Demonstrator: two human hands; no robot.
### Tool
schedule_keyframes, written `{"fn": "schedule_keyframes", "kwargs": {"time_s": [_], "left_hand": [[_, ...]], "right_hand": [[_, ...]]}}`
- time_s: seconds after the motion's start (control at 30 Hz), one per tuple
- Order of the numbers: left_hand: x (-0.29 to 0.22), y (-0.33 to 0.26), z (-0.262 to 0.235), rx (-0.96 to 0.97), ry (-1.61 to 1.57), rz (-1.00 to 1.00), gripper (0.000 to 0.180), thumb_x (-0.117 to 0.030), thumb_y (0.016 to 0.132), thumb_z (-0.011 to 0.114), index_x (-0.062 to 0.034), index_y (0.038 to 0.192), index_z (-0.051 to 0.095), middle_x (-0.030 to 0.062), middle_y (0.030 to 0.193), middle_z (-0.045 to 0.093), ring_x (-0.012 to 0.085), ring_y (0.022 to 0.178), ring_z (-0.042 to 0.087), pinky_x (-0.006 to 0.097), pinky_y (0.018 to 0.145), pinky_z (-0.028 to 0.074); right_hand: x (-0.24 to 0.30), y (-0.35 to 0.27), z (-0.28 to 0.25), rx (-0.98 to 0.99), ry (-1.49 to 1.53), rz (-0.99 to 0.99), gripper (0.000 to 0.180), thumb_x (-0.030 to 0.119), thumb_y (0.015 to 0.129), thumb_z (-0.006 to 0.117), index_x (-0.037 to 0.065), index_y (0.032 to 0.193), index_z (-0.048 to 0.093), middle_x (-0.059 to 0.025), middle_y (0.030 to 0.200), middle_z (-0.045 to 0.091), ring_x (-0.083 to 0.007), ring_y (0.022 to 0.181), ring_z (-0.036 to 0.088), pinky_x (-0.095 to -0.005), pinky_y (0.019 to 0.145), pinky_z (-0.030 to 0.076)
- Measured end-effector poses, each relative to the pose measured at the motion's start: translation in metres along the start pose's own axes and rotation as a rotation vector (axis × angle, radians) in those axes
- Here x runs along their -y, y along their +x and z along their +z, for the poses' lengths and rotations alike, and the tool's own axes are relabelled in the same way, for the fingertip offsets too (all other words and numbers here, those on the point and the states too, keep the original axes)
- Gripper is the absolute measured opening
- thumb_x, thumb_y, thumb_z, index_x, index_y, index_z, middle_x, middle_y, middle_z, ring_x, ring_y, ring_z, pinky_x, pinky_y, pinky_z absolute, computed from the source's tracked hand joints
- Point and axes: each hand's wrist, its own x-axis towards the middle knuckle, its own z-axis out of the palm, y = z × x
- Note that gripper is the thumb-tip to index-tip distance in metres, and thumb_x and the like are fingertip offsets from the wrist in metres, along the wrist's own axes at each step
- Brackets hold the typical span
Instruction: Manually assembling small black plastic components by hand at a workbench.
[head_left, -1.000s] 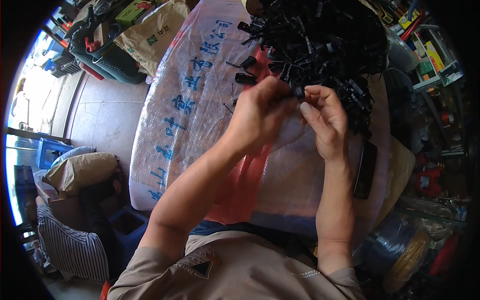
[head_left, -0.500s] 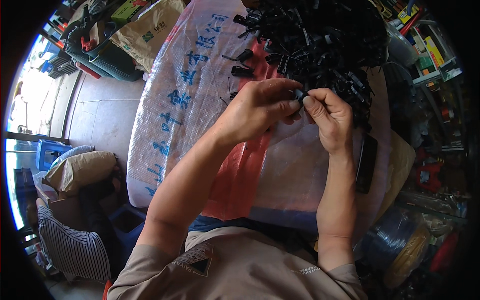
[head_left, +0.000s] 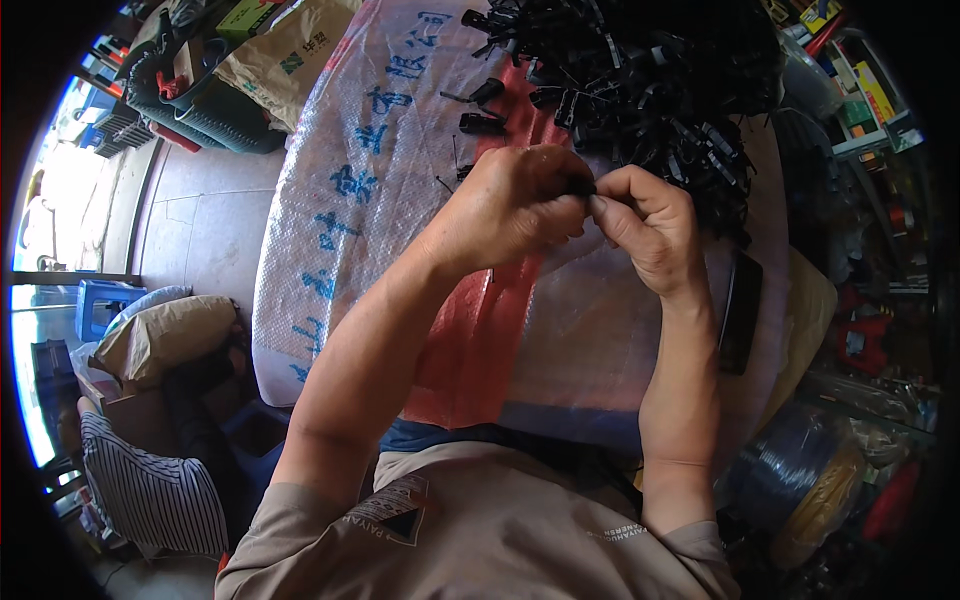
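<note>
Both hands meet above the middle of a white woven sack [head_left: 300,250] with a red band, spread over the work surface. My left hand [head_left: 530,205] is curled around a small black plastic part [head_left: 578,187], mostly hidden by the fingers. Thumb and forefinger of my right hand [head_left: 650,225] pinch the same part at its right end. Just beyond the hands lies a large heap of black plastic parts [head_left: 640,80] with thin strips sticking out. A few loose black parts [head_left: 482,123] rest left of the heap.
A dark flat phone-like slab [head_left: 738,312] lies right of my right forearm. Shelves with boxes [head_left: 870,95] stand at the far right, wrapped spools [head_left: 790,480] at the lower right. On the left are a person in a striped top [head_left: 150,490], a paper sack [head_left: 170,335] and a blue stool [head_left: 103,308].
My left hand has turned and closed more around the black part. My right hand has shifted slightly left, its fingertips still at the part. The view has moved a little.
</note>
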Motion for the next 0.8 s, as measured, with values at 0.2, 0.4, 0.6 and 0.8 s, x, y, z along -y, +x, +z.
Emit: {"fn": "schedule_keyframes", "kwargs": {"time_s": [0.2,0.4,0.6,0.8], "left_hand": [[0.007,0.008,-0.033,-0.227,-0.369,0.022,0.026,-0.009,0.085,0.056,0.0046,0.107,0.056,0.0177,0.090,0.068,0.0270,0.076,0.070,0.036,0.068,0.060],[0.015,0.010,-0.050,-0.130,-0.673,0.075,0.026,-0.011,0.091,0.050,0.0004,0.114,0.052,0.0197,0.093,0.067,0.0279,0.078,0.070,0.037,0.069,0.060],[0.020,0.011,-0.048,-0.140,-0.869,0.018,0.017,-0.006,0.089,0.046,-0.0017,0.103,0.055,0.0154,0.102,0.063,0.0235,0.085,0.063,0.039,0.079,0.053],[-0.005,0.003,-0.015,-0.094,-0.070,-0.027,0.027,-0.003,0.082,0.063,-0.0005,0.109,0.060,0.0031,0.085,0.060,0.0071,0.074,0.055,0.022,0.064,0.045]], "right_hand": [[-0.016,0.008,0.003,-0.161,-0.179,-0.029,0.016,0.007,0.086,0.066,0.001,0.101,0.065,0.0009,0.078,0.062,-0.0039,0.064,0.052,-0.0203,0.059,0.044],[-0.042,0.012,0.017,-0.167,-0.733,-0.257,0.023,0.005,0.083,0.065,0.003,0.106,0.062,-0.0104,0.100,0.062,-0.0288,0.089,0.064,-0.0337,0.075,0.051],[-0.020,0.010,0.009,-0.240,-0.021,-0.030,0.022,0.022,0.100,0.050,0.005,0.107,0.064,0.0025,0.078,0.056,-0.0027,0.060,0.046,-0.0195,0.051,0.037],[-0.012,0.010,0.010,-0.402,0.231,0.175,0.017,0.024,0.098,0.055,0.009,0.092,0.060,0.0071,0.074,0.052,-0.0021,0.052,0.040,-0.0171,0.045,0.034]]}}
